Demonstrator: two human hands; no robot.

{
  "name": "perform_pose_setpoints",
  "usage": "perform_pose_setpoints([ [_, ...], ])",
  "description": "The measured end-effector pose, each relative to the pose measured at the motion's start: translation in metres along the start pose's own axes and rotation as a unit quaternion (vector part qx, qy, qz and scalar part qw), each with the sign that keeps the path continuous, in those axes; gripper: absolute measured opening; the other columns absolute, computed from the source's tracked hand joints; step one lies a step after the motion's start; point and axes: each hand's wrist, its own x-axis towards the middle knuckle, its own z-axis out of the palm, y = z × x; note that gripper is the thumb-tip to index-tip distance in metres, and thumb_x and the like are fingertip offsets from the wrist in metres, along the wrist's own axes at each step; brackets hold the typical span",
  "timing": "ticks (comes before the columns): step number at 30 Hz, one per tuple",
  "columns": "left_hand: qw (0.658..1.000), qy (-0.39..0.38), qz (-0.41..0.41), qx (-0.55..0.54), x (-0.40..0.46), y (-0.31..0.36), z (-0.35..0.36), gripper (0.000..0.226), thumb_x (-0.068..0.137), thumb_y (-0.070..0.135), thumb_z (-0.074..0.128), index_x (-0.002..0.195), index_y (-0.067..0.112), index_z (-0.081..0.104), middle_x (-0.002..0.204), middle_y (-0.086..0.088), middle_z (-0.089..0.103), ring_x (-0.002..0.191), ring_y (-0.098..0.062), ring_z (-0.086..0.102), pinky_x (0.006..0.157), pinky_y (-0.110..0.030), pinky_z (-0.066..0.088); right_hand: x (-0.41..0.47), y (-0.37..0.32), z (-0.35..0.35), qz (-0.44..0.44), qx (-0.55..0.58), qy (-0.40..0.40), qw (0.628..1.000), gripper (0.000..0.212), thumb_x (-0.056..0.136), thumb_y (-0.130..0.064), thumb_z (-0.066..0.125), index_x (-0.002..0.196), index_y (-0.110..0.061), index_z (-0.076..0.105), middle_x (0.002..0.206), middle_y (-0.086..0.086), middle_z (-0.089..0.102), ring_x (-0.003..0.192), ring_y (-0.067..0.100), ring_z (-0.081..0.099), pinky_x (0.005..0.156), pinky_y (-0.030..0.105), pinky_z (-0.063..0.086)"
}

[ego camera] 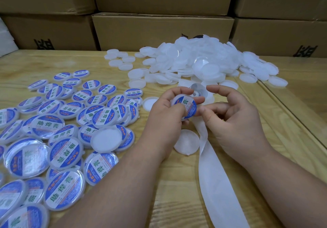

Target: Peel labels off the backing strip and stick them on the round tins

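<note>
My left hand [168, 111] grips a round white tin [187, 106] that bears a blue and white label, thumb pressed on the label's near side. My right hand [235, 118] hovers beside it with fingers loosely curled, its thumb tip touching the tin's right edge. A white backing strip [212, 171] trails from under my hands toward the table's near edge. The label roll [198, 90] shows partly behind the tin. One bare white tin [186, 142] lies below my hands, another [148, 103] to the left.
Several labelled tins [58, 134] cover the left of the wooden table [177, 192]. A heap of unlabelled white tins [203, 63] sits at the back centre and right. Cardboard boxes [159, 31] are stacked along the far edge.
</note>
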Motion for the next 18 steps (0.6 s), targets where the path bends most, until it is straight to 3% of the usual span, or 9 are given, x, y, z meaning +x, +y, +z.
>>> perform_pose_setpoints([
  [3, 1.000, 0.007, 0.012, 0.017, -0.0008, 0.0004, 0.0002, 0.043, 0.071, 0.004, 0.045, 0.106, 0.024, 0.061, 0.104, 0.001, 0.079, 0.088, -0.015, 0.077, 0.064, -0.030, 0.043, -0.0007, -0.0003, -0.0001, 0.000, 0.018, -0.004, 1.000, 0.036, 0.089, -0.018, 0.069, 0.119, -0.035, 0.058, 0.083, -0.005, 0.079, 0.074, 0.016, 0.071, 0.070, 0.033, 0.059],
  [6, 0.999, 0.025, 0.015, 0.019, -0.0006, -0.0001, 0.0006, 0.040, 0.073, 0.006, 0.049, 0.107, 0.025, 0.059, 0.103, 0.004, 0.079, 0.092, -0.016, 0.076, 0.061, -0.024, 0.046, -0.0018, -0.0007, 0.0000, -0.005, 0.012, -0.009, 1.000, 0.038, 0.097, -0.003, 0.062, 0.123, -0.032, 0.058, 0.084, -0.007, 0.080, 0.080, 0.018, 0.073, 0.079, 0.032, 0.061],
  [10, 0.998, 0.052, 0.021, -0.008, 0.0016, -0.0025, -0.0002, 0.036, 0.081, -0.002, 0.056, 0.108, 0.023, 0.058, 0.100, 0.002, 0.079, 0.085, -0.012, 0.075, 0.055, -0.018, 0.049, -0.0041, -0.0019, 0.0009, -0.010, 0.012, 0.004, 1.000, 0.037, 0.098, 0.002, 0.058, 0.122, -0.026, 0.062, 0.084, -0.008, 0.080, 0.082, 0.008, 0.075, 0.073, 0.016, 0.055],
  [14, 0.992, 0.099, 0.018, -0.069, 0.0053, -0.0034, -0.0048, 0.040, 0.071, 0.010, 0.068, 0.108, 0.023, 0.057, 0.098, -0.001, 0.079, 0.087, -0.017, 0.076, 0.054, -0.018, 0.049, -0.0033, -0.0040, -0.0017, -0.030, 0.002, 0.051, 0.998, 0.029, 0.097, 0.000, 0.059, 0.113, -0.023, 0.066, 0.089, -0.010, 0.079, 0.080, 0.009, 0.074, 0.064, 0.020, 0.056],
  [16, 0.991, 0.112, 0.011, -0.077, 0.0071, -0.0049, -0.0069, 0.042, 0.072, 0.017, 0.078, 0.108, 0.026, 0.057, 0.097, -0.002, 0.079, 0.083, -0.018, 0.075, 0.053, -0.021, 0.047, -0.0028, -0.0040, -0.0026, -0.039, -0.009, 0.063, 0.997, 0.026, 0.096, 0.001, 0.061, 0.107, -0.021, 0.068, 0.090, -0.009, 0.079, 0.080, 0.013, 0.072, 0.067, 0.026, 0.057],
  [18, 0.989, 0.127, 0.005, -0.072, 0.0082, -0.0063, -0.0082, 0.038, 0.076, 0.024, 0.083, 0.107, 0.027, 0.061, 0.094, -0.002, 0.079, 0.082, -0.019, 0.075, 0.054, -0.023, 0.046, -0.0026, -0.0035, -0.0024, -0.059, -0.038, 0.062, 0.996, 0.026, 0.093, 0.002, 0.063, 0.099, -0.023, 0.069, 0.090, -0.008, 0.077, 0.082, 0.011, 0.070, 0.069, 0.024, 0.054],
])
